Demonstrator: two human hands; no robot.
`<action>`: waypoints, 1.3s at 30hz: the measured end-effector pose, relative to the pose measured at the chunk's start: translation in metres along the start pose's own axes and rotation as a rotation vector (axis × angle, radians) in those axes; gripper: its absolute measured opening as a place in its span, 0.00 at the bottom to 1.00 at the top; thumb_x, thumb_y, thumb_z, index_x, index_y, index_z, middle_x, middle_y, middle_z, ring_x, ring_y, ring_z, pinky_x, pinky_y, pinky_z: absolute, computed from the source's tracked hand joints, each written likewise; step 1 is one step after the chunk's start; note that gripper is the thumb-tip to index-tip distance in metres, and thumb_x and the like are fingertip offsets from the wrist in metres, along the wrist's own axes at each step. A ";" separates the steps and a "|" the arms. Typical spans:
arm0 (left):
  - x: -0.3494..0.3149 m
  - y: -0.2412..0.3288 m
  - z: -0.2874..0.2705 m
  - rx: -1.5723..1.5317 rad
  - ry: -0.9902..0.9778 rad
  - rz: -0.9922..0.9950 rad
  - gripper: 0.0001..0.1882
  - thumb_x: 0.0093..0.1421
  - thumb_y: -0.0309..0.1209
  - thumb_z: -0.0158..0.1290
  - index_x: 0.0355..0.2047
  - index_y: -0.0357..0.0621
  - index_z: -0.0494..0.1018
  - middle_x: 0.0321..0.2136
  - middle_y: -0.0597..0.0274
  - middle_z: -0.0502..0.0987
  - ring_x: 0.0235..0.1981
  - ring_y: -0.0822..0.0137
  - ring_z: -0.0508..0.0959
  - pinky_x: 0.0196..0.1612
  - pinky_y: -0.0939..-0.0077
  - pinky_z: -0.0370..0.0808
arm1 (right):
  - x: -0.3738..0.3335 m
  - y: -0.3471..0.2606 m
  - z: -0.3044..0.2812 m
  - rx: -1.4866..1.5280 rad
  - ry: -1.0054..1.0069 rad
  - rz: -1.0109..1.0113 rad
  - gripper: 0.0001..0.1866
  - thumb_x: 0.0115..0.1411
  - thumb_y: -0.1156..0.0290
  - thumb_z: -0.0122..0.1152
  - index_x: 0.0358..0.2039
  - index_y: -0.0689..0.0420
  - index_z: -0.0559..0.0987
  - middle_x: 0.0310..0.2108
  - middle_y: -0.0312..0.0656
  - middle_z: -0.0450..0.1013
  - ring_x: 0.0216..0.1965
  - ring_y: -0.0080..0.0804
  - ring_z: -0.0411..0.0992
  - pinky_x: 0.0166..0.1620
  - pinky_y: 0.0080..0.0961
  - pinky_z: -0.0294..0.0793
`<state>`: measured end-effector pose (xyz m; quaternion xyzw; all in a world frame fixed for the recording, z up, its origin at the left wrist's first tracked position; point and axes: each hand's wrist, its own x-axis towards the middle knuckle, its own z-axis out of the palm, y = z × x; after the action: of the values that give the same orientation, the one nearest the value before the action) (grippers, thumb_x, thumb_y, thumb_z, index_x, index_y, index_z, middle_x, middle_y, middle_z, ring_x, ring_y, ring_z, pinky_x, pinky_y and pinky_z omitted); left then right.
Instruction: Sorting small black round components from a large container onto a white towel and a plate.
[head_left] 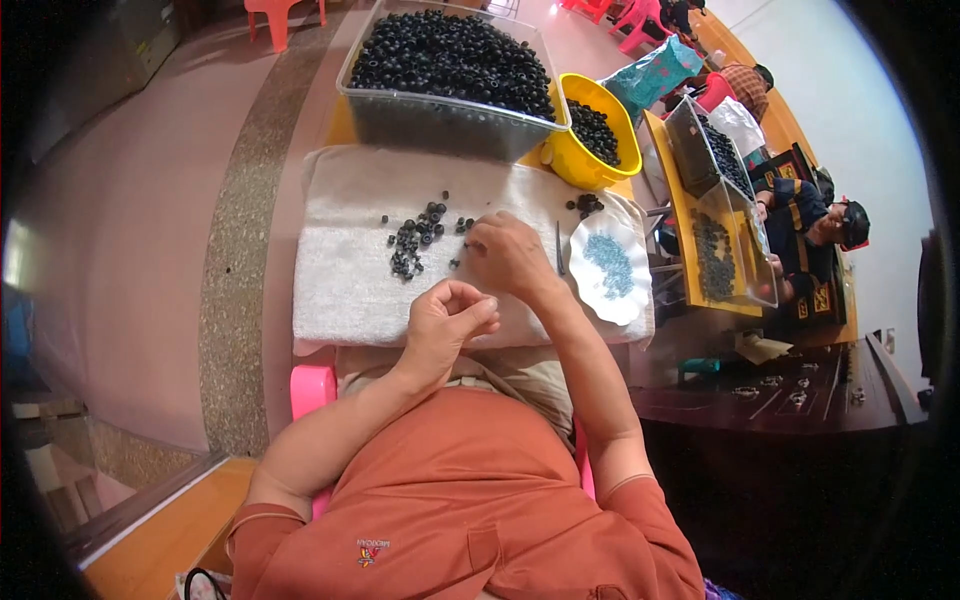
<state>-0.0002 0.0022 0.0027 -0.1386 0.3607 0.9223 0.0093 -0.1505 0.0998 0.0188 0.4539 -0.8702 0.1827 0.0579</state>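
Note:
My left hand [447,322] is over the near edge of a white towel [345,270], its thumb and index finger pinched together. Anything between those fingertips is too small to make out. Farther off, my right hand [508,258] is palm down over the towel with its fingers curled beside a few small black pieces. Its fingertips partly hide what they touch. Just left of it lies a loose group of short, round black parts [410,245]. To the right are a thin dark tool [559,247] and a white scalloped dish [590,297] holding tiny pale-blue clear pieces [609,264].
Behind the towel stand a clear bin [430,120] heaped with black parts and a yellow basket [588,180] with more. A few black parts [585,205] lie near the dish. On the right, people sit by other clear bins [697,145]. A pink chair [314,390] is under me.

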 end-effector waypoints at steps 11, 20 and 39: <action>0.000 0.002 0.000 -0.014 -0.003 0.026 0.07 0.59 0.23 0.59 0.35 0.40 0.72 0.30 0.62 0.78 0.30 0.72 0.80 0.37 0.78 0.81 | -0.005 -0.001 -0.005 -0.060 -0.010 -0.074 0.04 0.48 0.70 0.61 0.26 0.53 0.81 0.31 0.37 0.76 0.35 0.37 0.73 0.38 0.32 0.74; 0.001 0.002 -0.001 -0.014 0.009 0.013 0.06 0.59 0.23 0.59 0.34 0.40 0.71 0.29 0.63 0.78 0.29 0.73 0.79 0.37 0.78 0.81 | -0.021 0.014 0.005 0.152 0.139 -0.094 0.07 0.47 0.76 0.64 0.30 0.55 0.81 0.33 0.38 0.76 0.34 0.40 0.72 0.39 0.32 0.73; 0.001 0.005 -0.001 0.012 0.001 0.006 0.06 0.59 0.24 0.59 0.33 0.42 0.72 0.28 0.63 0.78 0.28 0.73 0.79 0.36 0.80 0.79 | -0.058 0.016 -0.031 1.334 -0.135 0.337 0.06 0.56 0.80 0.65 0.35 0.65 0.80 0.37 0.39 0.74 0.37 0.21 0.73 0.41 0.17 0.74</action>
<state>-0.0021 -0.0020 0.0053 -0.1380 0.3665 0.9201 0.0070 -0.1313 0.1642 0.0280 0.2616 -0.6320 0.6569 -0.3172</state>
